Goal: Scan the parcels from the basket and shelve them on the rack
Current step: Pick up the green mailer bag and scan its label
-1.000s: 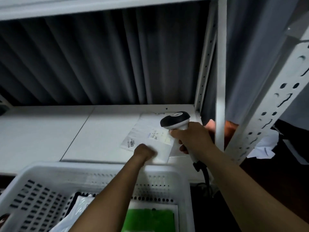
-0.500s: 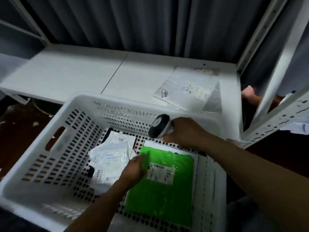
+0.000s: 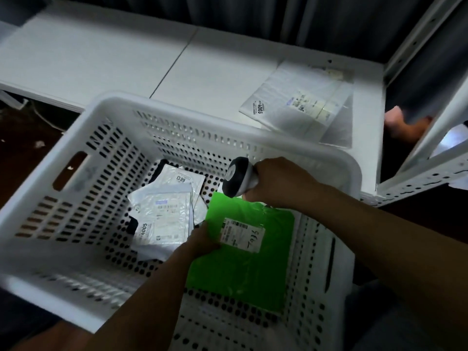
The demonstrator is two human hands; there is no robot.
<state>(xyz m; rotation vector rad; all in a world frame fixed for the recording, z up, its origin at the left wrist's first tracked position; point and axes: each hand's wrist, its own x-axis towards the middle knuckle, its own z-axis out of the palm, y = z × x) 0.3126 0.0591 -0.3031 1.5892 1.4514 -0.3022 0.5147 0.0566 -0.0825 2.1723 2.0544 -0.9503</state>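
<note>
White basket (image 3: 177, 109), green parcel (image 3: 240, 274) inside, scanner (image 3: 239, 181) above

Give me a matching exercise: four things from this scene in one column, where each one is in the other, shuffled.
Things
1. green parcel
2. scanner
3. parcel marked 4003
4. parcel marked 4005

Places
A. on the rack shelf
B. in the basket, among other white parcels
C. gripped by the right hand
D. in the basket, left hand holding its edge

Pairs: 1-D, 2-C, 3-A, 4-B
</note>
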